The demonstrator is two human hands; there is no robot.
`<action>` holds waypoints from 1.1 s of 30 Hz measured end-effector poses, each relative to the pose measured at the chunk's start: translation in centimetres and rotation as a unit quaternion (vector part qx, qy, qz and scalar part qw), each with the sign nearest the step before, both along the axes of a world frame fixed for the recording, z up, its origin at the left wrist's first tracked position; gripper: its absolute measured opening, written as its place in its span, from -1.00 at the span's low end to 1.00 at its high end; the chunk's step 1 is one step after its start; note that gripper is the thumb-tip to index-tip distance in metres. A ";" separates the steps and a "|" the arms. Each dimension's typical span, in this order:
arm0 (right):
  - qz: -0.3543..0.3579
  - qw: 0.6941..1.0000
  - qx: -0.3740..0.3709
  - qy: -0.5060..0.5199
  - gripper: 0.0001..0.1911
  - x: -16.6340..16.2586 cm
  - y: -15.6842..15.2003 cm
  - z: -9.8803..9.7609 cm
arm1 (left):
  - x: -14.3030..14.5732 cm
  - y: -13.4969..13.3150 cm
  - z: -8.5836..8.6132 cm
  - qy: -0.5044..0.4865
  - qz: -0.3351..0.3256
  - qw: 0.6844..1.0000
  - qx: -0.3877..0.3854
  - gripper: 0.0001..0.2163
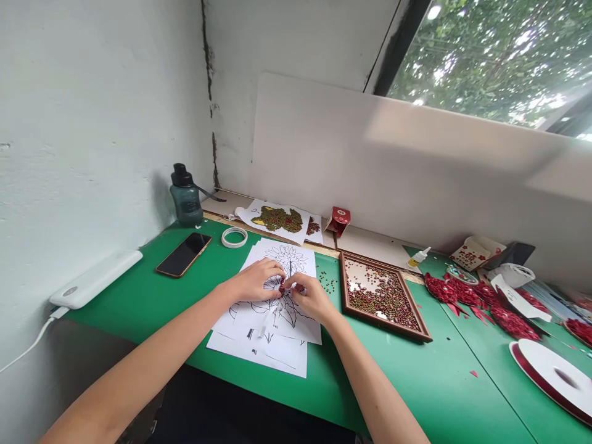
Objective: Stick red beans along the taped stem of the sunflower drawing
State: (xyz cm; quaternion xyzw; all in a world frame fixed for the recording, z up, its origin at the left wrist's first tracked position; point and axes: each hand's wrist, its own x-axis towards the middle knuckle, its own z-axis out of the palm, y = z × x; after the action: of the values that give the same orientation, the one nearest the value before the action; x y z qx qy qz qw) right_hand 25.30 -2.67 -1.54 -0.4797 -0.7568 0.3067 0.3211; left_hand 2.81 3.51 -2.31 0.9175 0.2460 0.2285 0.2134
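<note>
A stack of white sheets with a black line drawing of a flower lies on the green table. My left hand rests on the drawing with fingers curled near a small patch of red beads. My right hand pinches something small beside it; what it holds is too small to name. A white strip lies on the paper below the hands.
A wooden framed tray of red and green beads sits right of the paper. A phone, tape ring, dark bottle and white power bank are left. Red ribbon pieces, a ribbon spool and glue bottle are right.
</note>
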 end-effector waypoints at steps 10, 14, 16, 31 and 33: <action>-0.001 1.000 -0.002 -0.009 -0.61 0.2 0.0 -0.1 | 0.1 -0.2 0.4 0.015 -0.001 1.000 -0.013 -0.72; -0.004 1.000 -0.005 -0.009 -0.63 0.2 -0.1 0.0 | 0.2 -0.1 0.2 0.021 0.008 0.999 -0.033 -0.69; -0.005 1.000 -0.006 -0.008 -0.63 0.2 -0.1 0.0 | 0.3 0.0 0.1 0.023 0.014 0.999 -0.041 -0.67; -0.340 0.933 0.106 -0.045 -0.34 9.0 1.6 0.7 | 0.2 0.0 -0.2 0.052 0.021 0.998 -0.035 -0.57; -0.423 0.897 0.078 -0.096 -0.19 11.5 1.5 0.6 | 0.2 0.0 -0.2 0.051 0.020 0.998 -0.030 -0.59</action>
State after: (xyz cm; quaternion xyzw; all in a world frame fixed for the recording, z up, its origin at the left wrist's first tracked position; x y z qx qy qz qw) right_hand 36.80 -1.16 -0.90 -0.7553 -0.5309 0.0340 0.3828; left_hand 2.99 3.53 -2.51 0.9159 0.2815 0.1785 0.2236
